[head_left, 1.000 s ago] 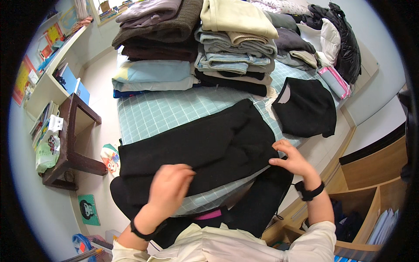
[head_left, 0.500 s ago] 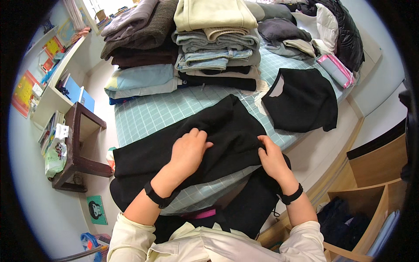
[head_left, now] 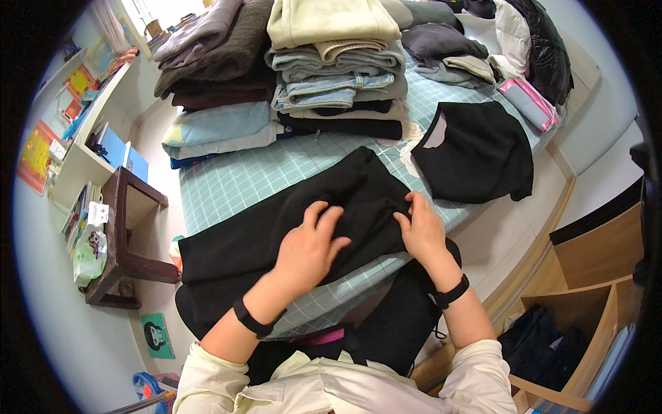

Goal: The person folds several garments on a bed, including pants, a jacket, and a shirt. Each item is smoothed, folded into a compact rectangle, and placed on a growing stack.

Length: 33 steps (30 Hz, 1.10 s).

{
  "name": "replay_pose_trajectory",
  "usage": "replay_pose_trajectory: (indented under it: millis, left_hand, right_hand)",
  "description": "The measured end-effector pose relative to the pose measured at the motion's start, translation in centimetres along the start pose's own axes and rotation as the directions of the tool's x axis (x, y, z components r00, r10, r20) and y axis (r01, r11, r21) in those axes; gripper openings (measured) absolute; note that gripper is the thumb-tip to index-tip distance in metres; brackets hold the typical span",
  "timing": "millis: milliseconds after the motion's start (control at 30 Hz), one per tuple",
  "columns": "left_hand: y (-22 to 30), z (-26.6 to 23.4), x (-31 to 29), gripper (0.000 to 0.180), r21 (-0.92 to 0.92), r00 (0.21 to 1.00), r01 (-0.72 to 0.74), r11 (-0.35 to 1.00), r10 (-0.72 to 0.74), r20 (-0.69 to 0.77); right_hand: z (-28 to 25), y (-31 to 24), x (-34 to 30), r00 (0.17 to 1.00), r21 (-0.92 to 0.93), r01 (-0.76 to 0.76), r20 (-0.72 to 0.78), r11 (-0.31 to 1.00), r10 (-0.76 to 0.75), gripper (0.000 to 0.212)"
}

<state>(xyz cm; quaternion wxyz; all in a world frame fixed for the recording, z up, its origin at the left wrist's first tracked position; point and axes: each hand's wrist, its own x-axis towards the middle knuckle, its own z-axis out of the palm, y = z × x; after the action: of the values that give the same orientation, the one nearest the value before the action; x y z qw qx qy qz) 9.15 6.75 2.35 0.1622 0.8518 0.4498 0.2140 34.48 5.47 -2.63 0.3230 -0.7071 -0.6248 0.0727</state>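
A black folded garment, its exact kind hidden by the folds, lies across the near part of the bed, with its left part hanging past the edge. My left hand is over its middle, fingers spread and thumb apart, holding nothing. At the garment's right edge, my right hand has fingers and thumb around a bit of the cloth. To the right, apart from both hands, rests a second black garment with a curved neckline or opening.
Tall stacks of folded clothes stand at the back of the bed. Piled garments and a pink-edged package are at the far right. A dark wooden stool stands left; an open wooden cabinet is lower right.
My left hand has lifted slightly, moved a little right and spread its fingers. My right hand has shifted slightly up, and the garment's right edge is drawn inward.
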Motion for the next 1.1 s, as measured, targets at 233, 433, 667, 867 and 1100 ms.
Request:
replay_pose_trajectory:
  millis: [233,433,667,867,1100]
  left_hand:
    - [2.5,3.9,-0.1,0.037,0.502,0.960,-0.207,0.840,0.272,-0.059]
    - [2.9,5.3,1.5,0.031,0.555,0.935,-0.117,0.823,0.279,-0.217]
    - [3.5,6.0,-1.8,0.044,0.550,0.909,-0.371,0.748,0.414,0.051]
    - [2.3,5.2,-3.3,0.061,0.326,0.926,-0.366,0.872,0.306,0.220]
    - [0.8,1.1,-0.3,0.046,0.080,0.878,-0.462,0.883,0.469,-0.094]
  right_hand:
    - [-2.8,-2.0,-3.2,0.821,0.063,0.568,0.030,0.821,-0.570,0.030]
    - [-1.6,-2.9,-5.2,0.724,0.153,0.619,0.269,0.771,-0.635,0.042]
    - [0.1,-1.3,-3.8,0.799,-0.391,0.532,0.525,0.751,-0.293,0.061]
    - [-3.0,-1.1,-2.8,0.822,-0.023,0.389,0.459,0.921,-0.335,0.042]
    - [-3.3,-2.2,0.5,0.845,0.222,0.508,0.058,0.832,-0.532,0.030]
